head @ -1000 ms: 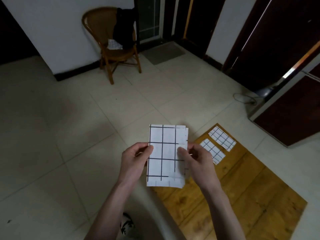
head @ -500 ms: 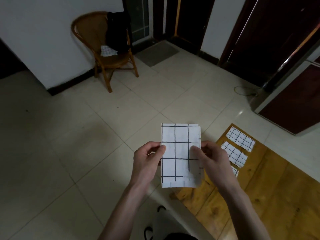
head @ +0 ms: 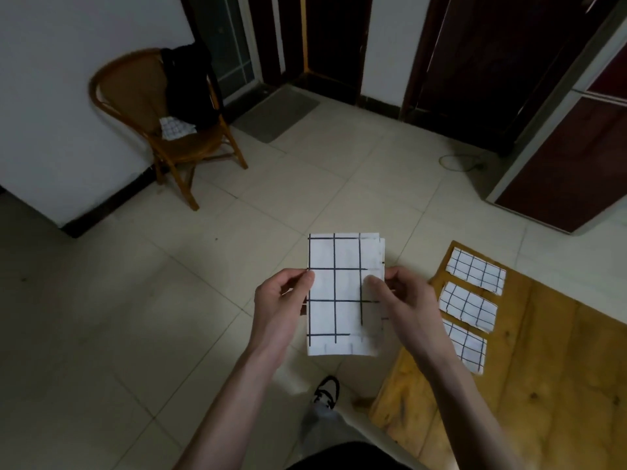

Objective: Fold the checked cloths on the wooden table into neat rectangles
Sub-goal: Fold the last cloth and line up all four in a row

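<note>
Checked cloth [head: 341,300] folded, pinched by left hand [head: 283,303], right hand [head: 403,301].

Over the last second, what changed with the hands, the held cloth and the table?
Mostly the view turned left, bringing a third folded cloth on the table into sight. Both hands, left and right, keep pinching the upright cloth by its side edges, unchanged.

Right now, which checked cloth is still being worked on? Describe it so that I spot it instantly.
Start at the yellow-brown wooden table at lower right, where three folded white checked cloths lie flat in a row. Just left of it, over the pale tiled floor, the left hand and right hand pinch a fourth white black-checked cloth. It alone is off the table, held upright.
</note>
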